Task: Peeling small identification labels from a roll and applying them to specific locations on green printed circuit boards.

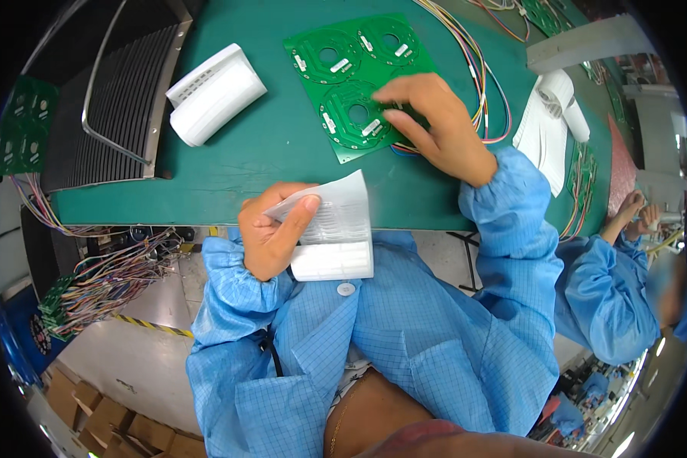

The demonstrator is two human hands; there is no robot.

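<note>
My left hand (278, 233) is closed on a roll of white labels (332, 262), held at the table's front edge with its strip folded up under my thumb. A green circuit board panel (311, 82) with several round sections lies flat on the table, and small white labels sit on those sections. Over the panel's right side hovers my right hand (439, 122). Its thumb and index finger are apart, near the closest round section, and I see nothing between them. Whether a fingertip touches the board I cannot tell.
On the green mat (229, 172) lies another white label roll (220, 95). A black slotted rack (126, 99) stands at left. Wires (481, 76) run beside the panel. More labels (543, 130) lie at right, near a co-worker's hands (640, 214). Wired boards (114, 286) hang below left.
</note>
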